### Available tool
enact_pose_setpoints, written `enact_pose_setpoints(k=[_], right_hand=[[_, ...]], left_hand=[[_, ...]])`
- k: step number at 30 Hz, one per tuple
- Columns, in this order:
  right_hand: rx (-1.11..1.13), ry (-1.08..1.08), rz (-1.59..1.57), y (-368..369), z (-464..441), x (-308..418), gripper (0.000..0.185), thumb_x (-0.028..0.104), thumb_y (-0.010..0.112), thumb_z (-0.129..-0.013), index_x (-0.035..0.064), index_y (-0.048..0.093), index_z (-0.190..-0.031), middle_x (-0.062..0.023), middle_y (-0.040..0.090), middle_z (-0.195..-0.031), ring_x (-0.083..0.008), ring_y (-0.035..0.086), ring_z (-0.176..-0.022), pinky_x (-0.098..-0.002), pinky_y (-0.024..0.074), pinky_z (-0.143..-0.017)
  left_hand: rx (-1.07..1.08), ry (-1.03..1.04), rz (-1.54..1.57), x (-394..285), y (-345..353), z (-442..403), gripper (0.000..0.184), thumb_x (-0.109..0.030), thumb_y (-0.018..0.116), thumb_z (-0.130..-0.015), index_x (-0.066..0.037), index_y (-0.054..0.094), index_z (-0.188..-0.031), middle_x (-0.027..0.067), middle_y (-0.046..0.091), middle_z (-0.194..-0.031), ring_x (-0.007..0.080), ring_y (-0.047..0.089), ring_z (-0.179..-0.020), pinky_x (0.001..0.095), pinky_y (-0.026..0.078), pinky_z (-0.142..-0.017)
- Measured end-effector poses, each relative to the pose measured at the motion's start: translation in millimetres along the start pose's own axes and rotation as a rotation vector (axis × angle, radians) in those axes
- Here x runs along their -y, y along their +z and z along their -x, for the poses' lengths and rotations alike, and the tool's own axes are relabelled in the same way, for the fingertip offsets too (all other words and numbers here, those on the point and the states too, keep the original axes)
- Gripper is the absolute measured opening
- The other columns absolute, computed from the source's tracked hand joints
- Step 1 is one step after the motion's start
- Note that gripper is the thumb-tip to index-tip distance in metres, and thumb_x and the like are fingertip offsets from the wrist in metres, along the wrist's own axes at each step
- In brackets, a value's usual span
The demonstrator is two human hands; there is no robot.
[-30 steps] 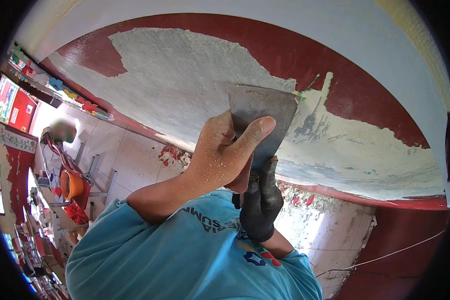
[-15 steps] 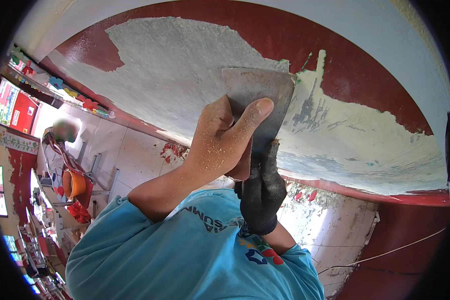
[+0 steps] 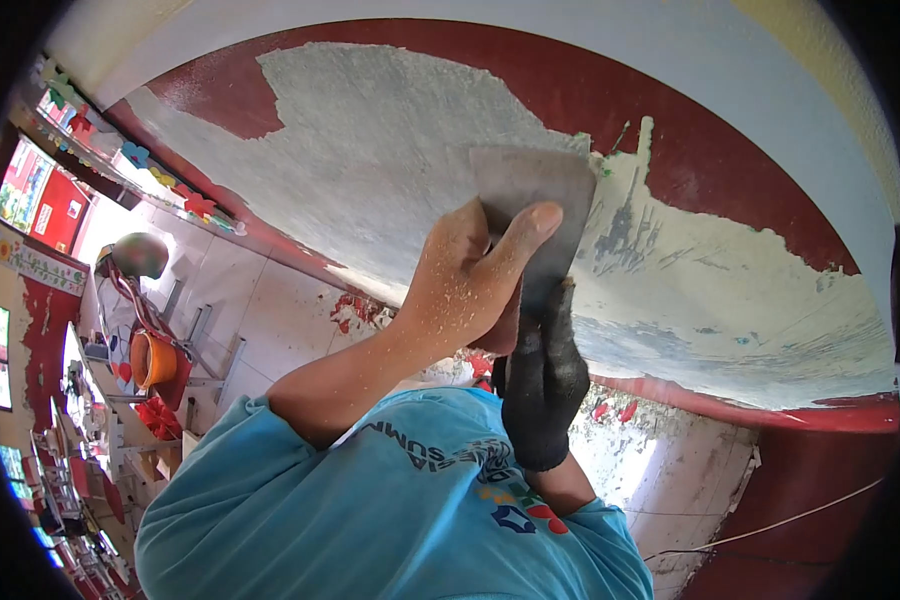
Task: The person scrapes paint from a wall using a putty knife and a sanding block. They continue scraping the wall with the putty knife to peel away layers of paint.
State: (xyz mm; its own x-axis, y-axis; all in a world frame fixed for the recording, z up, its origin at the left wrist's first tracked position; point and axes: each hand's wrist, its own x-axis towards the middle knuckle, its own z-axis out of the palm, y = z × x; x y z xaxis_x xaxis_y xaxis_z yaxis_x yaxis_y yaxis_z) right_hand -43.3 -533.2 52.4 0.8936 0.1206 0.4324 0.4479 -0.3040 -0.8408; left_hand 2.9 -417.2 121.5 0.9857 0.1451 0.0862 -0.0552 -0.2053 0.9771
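My bare left hand [image 3: 467,275], dusted with pale crumbs, is closed on a wide metal scraper [image 3: 555,185], its thumb lying on the blade. Lower down, my right hand [image 3: 545,395] in a black glove is wrapped round the scraper's narrow end; the handle is hidden. A reddish-brown piece [image 3: 500,335] shows under my left hand. The blade's broad edge lies at the wall [image 3: 400,120], on a grey-white patch where the dark red paint is gone. Beside the blade, a jagged paint edge with green traces runs to the right. The blade is slightly blurred.
At left, a person [image 3: 135,270] is beside an orange bucket [image 3: 154,360], with furniture and windows further off. Paper flowers [image 3: 160,177] line a ledge. Red and white chips lie on the tiled floor [image 3: 270,310]. A thin cable [image 3: 770,520] crosses the lower right.
The scraper and both hands first moved up over the wall, then slightly down and right in view. The camera view has shifted a little. Both hands keep their hold.
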Motion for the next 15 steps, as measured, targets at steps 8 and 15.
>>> enact_pose_setpoints(k=[8, 15], right_hand=[[-0.08, -0.005, -0.163, 4.4, -1.3, -0.7, 0.043, -0.003, 0.049, -0.084, -0.0085, 0.042, -0.126, -0.0218, 0.062, -0.09, -0.0218, 0.061, -0.075, -0.0304, 0.0488, -0.068], [-0.047, -0.062, -0.022, 8.1, -4.2, -3.5, 0.042, -0.001, 0.048, -0.084, -0.0096, 0.041, -0.125, -0.0236, 0.061, -0.091, -0.0236, 0.061, -0.073, -0.0314, 0.0488, -0.067]], left_hand=[[-0.019, 0.02, -0.017, 9.4, -2.8, -0.9, 0.048, -0.047, 0.057, -0.084, 0.0, 0.054, -0.073, 0.0031, 0.052, -0.054, 0.0069, 0.049, -0.049, 0.0215, 0.037, -0.043], [0.006, -0.007, -0.024, 8.7, -6.0, -2.4, 0.05, -0.047, 0.056, -0.085, 0.003, 0.056, -0.086, 0.0042, 0.055, -0.067, 0.007, 0.05, -0.062, 0.0194, 0.039, -0.051]])
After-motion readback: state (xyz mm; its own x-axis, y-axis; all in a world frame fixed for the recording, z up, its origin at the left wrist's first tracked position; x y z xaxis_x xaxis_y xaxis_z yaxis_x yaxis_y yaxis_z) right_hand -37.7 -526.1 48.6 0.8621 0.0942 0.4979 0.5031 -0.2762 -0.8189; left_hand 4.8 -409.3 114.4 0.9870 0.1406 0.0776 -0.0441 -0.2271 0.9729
